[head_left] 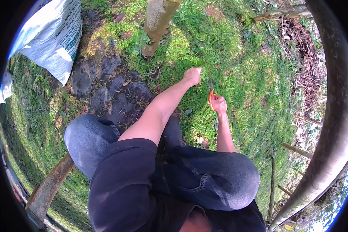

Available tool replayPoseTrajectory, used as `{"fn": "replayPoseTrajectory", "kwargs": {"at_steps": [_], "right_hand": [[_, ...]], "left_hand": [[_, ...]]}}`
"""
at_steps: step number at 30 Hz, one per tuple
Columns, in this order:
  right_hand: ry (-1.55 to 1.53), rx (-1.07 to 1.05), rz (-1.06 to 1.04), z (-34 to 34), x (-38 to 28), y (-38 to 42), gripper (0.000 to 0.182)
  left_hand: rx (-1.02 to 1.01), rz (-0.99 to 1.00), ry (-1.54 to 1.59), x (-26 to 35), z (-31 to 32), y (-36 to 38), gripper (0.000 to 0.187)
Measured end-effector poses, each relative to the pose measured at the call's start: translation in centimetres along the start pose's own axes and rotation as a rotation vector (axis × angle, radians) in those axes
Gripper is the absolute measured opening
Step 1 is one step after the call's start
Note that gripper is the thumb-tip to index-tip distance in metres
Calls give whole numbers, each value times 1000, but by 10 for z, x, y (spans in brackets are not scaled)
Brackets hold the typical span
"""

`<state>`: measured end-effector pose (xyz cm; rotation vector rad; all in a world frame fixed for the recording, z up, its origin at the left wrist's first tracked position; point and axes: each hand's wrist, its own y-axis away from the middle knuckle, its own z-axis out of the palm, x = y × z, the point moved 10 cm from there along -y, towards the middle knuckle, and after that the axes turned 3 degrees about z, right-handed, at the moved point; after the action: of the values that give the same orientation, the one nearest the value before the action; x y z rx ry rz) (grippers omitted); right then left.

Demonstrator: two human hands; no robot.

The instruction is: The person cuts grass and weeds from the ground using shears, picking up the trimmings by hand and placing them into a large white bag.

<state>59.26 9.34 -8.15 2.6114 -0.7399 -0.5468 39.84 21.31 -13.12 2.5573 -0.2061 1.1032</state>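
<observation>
My right hand [219,105] is wrapped around the orange handles of a pair of scissors [212,96]. Their dark, narrow blades point forward, away from me, low over the grass [236,89]. Ahead and to the left, my left hand [192,75] is closed, its fingers pressed together down at the grass. What it grips is too small to make out; a pale spot shows at its fingertips. The blade tips are just to the right of that hand and apart from it.
A wooden post [154,29] stands in front of my left hand. At the upper left sits a white printed sack [54,42] beside dark flat stones [104,85]. A thick bamboo pole [330,127] curves along the right, near dry leaf litter [307,62]. My bent knees flank my arms.
</observation>
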Motion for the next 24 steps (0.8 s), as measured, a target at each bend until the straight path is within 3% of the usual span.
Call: {"fn": "replayPoseTrajectory", "kwargs": {"at_steps": [5,9,18,24], "right_hand": [[-12,-12,-4,-7,-3,14,47],[-17,-52,22,-1,4,9,44],[-28,-58,4,-2,-3,5,43],[-59,-83,-5,3,-4,3,39]], "left_hand": [[67,-5,41,-5,15,-14,45],[111,-158,194,-23,12,-10,36],[179,-151,114,-23,-2,-16,33],[130,-257,388,-49,6,-26,52]]}}
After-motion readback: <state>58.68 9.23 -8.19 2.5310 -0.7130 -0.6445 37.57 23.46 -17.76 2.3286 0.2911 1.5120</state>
